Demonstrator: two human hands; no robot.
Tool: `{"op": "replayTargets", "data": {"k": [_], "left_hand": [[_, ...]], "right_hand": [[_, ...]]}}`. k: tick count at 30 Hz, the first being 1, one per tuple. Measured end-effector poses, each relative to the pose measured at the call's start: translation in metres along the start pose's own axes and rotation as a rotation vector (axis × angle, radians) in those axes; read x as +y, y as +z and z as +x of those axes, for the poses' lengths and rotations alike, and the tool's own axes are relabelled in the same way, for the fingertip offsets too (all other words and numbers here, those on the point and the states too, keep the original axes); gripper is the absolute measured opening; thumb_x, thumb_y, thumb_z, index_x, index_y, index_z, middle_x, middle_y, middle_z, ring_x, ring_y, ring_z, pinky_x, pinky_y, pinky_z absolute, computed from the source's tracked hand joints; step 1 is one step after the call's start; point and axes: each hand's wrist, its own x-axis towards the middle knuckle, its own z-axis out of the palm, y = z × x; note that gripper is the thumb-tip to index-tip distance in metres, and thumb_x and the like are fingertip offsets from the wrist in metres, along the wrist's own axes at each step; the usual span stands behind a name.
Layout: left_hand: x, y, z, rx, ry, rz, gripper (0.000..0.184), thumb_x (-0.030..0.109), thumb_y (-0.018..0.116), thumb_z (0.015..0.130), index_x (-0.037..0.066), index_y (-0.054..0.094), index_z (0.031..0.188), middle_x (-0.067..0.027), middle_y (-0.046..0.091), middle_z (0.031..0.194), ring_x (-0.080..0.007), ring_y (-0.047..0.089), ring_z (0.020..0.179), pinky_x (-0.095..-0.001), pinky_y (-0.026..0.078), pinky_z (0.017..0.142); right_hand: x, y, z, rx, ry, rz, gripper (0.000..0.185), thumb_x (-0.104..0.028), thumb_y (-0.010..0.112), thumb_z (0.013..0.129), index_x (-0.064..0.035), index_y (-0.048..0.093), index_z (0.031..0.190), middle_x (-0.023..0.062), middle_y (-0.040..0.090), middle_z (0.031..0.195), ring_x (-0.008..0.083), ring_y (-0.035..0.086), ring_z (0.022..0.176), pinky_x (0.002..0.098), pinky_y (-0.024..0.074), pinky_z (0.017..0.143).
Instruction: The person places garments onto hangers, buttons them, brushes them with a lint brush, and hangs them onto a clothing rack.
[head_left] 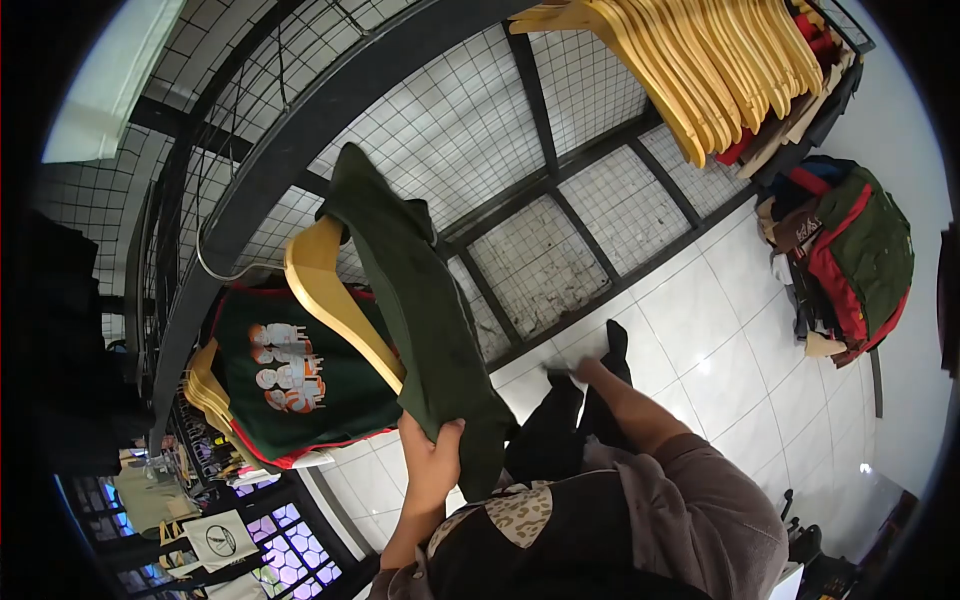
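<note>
A wooden hanger [335, 298] hangs by its metal hook on the dark rail at the left. A dark green garment [425, 320] drapes over its upper end and down beside it. My left hand [432, 458] grips the garment near the hanger's lower end, thumb pressed on the cloth. My right hand [588, 372] is lower, over the floor near my legs, blurred; its fingers cannot be made out, and a small dark shape lies beside it. Behind the hanger hangs a dark green garment with red edging and a printed picture [290, 365].
Many bare wooden hangers [700, 80] hang at the upper right. A pile of green and red garments [850, 260] hangs at the right. A black rack frame with wire mesh [550, 185] runs across the middle. Tote bags [222, 540] are at the lower left, above white floor tiles [690, 310].
</note>
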Motion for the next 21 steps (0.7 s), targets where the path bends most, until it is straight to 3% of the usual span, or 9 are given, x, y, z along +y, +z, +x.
{"op": "replayTargets", "data": {"k": [2, 3, 4, 6, 10, 14, 16, 18, 21], "left_hand": [[0.004, 0.003, -0.004, 0.044, 0.035, 0.016, 0.044, -0.001, 0.050, 0.069, -0.006, 0.047, 0.113, -0.0117, 0.058, 0.096, -0.0192, 0.054, 0.090, -0.0298, 0.041, 0.083], [0.004, 0.003, -0.004, 0.055, 0.031, 0.006, 0.044, -0.001, 0.050, 0.069, -0.006, 0.048, 0.113, -0.0117, 0.058, 0.097, -0.0191, 0.053, 0.091, -0.0298, 0.041, 0.083], [0.005, 0.003, -0.005, 0.068, 0.027, -0.003, 0.044, -0.001, 0.050, 0.069, -0.006, 0.048, 0.113, -0.0116, 0.058, 0.098, -0.0190, 0.053, 0.092, -0.0298, 0.040, 0.084], [0.006, 0.000, -0.006, 0.059, 0.010, -0.002, 0.044, -0.001, 0.050, 0.069, -0.006, 0.048, 0.113, -0.0117, 0.057, 0.099, -0.0188, 0.053, 0.093, -0.0296, 0.040, 0.084], [-0.002, -0.010, -0.016, 0.081, -0.071, -0.051, 0.049, -0.001, 0.051, 0.069, -0.004, 0.045, 0.117, -0.0095, 0.054, 0.104, -0.0166, 0.051, 0.094, -0.0285, 0.040, 0.084], [0.016, -0.009, -0.024, 0.094, -0.138, -0.132, 0.051, -0.002, 0.052, 0.068, -0.003, 0.044, 0.118, -0.0081, 0.053, 0.104, -0.0160, 0.050, 0.095, -0.0283, 0.040, 0.085], [0.021, -0.010, -0.028, 0.116, -0.185, -0.220, 0.051, -0.001, 0.052, 0.067, -0.003, 0.044, 0.118, -0.0078, 0.053, 0.104, -0.0160, 0.050, 0.095, -0.0279, 0.039, 0.085], [0.022, -0.013, -0.030, 0.084, -0.194, -0.211, 0.051, -0.001, 0.052, 0.067, -0.003, 0.044, 0.118, -0.0078, 0.053, 0.104, -0.0164, 0.050, 0.096, -0.0280, 0.039, 0.085], [0.018, -0.015, -0.033, 0.037, -0.201, -0.212, 0.052, 0.001, 0.053, 0.066, -0.002, 0.044, 0.118, -0.0079, 0.052, 0.104, -0.0170, 0.049, 0.097, -0.0282, 0.038, 0.086]], "right_hand": [[-0.044, -0.087, -0.005, 0.759, -0.003, 0.153, 0.050, -0.017, 0.049, 0.086, -0.0230, 0.038, 0.134, 0.0198, 0.055, 0.074, 0.0363, 0.057, 0.063, 0.0442, 0.0458, 0.056], [-0.070, -0.136, -0.001, 0.936, 0.000, 0.084, 0.051, -0.009, 0.050, 0.083, -0.0158, 0.039, 0.133, 0.0190, 0.054, 0.071, 0.0365, 0.057, 0.063, 0.0446, 0.0449, 0.055], [-0.115, -0.205, -0.029, 1.142, -0.048, 0.388, 0.031, -0.014, 0.048, 0.088, -0.0055, 0.048, 0.117, 0.0210, 0.052, 0.070, 0.0385, 0.055, 0.066, 0.0452, 0.0442, 0.058], [-0.178, -0.294, -0.056, 1.087, -0.053, 0.950, 0.024, -0.024, 0.044, 0.093, -0.0010, 0.050, 0.096, 0.0240, 0.051, 0.070, 0.0403, 0.055, 0.071, 0.0465, 0.0434, 0.061], [-0.225, -0.299, -0.063, 1.060, -0.230, 1.001, 0.036, -0.033, 0.039, 0.096, -0.0006, 0.047, 0.085, 0.0266, 0.051, 0.073, 0.0421, 0.055, 0.072, 0.0491, 0.0421, 0.060], [-0.171, -0.169, -0.011, 0.961, -0.065, 0.545, 0.033, -0.032, 0.036, 0.096, -0.0026, 0.052, 0.094, 0.0222, 0.059, 0.079, 0.0413, 0.059, 0.071, 0.0486, 0.0468, 0.062], [-0.123, -0.117, -0.008, 0.539, 0.190, 0.348, 0.032, -0.029, 0.034, 0.096, -0.0037, 0.052, 0.104, 0.0195, 0.061, 0.081, 0.0383, 0.061, 0.074, 0.0481, 0.0492, 0.064], [-0.077, -0.087, -0.010, 0.312, 0.063, 0.116, 0.033, -0.029, 0.033, 0.096, -0.0037, 0.052, 0.107, 0.0198, 0.061, 0.083, 0.0362, 0.062, 0.074, 0.0474, 0.0498, 0.063], [-0.084, -0.137, -0.015, 0.551, 0.232, 0.225, 0.031, -0.026, 0.035, 0.096, -0.0032, 0.054, 0.104, 0.0198, 0.061, 0.081, 0.0348, 0.061, 0.071, 0.0474, 0.0483, 0.059]]}}
